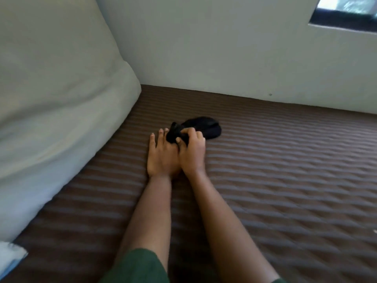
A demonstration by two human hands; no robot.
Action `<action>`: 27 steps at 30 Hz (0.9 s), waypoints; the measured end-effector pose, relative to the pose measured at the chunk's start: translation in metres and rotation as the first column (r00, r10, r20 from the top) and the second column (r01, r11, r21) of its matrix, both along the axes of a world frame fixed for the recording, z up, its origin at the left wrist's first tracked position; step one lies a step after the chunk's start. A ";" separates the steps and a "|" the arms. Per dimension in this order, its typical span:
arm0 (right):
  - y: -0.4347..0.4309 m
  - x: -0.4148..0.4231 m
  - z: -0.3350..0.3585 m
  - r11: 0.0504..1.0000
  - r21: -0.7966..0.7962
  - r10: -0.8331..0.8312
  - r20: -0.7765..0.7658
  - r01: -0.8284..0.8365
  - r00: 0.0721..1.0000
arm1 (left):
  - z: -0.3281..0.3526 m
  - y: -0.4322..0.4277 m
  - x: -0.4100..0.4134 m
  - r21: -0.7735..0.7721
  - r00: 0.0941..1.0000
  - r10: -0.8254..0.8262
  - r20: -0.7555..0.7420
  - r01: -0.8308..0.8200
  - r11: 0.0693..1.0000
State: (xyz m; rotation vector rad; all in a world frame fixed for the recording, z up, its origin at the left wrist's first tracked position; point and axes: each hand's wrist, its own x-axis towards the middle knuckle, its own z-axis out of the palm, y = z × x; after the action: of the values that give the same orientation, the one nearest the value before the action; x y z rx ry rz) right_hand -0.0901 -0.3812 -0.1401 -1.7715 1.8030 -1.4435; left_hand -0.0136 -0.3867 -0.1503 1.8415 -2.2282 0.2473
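A small black cloth item point(206, 127), perhaps a sock, lies bunched on the brown striped mattress point(285, 170). My right hand point(192, 153) has its fingers curled round the near end of the black cloth and pinches it. My left hand point(161, 156) lies flat beside it with straight fingers, its fingertips touching the cloth's left edge. Both forearms stretch out over the mattress, and the two hands touch each other.
A thick white mattress or cushion point(57, 94) leans up along the left side. A pale wall point(234, 48) borders the far edge, with a dark window frame point(344, 19) at top right. A white and blue cloth point(10, 258) shows at the lower left corner.
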 end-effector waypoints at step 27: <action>0.203 0.017 0.020 0.939 0.307 0.004 0.441 -0.155 0.898 | 0.028 0.199 0.007 0.438 0.964 0.008 -0.268 0.114 0.892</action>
State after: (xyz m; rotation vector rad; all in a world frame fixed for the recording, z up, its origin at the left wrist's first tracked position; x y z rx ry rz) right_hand -0.0729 -0.1787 -0.1198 -1.2221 1.5983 -1.2772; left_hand -0.0066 -0.1879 -0.1219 1.8778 -2.2694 -0.5450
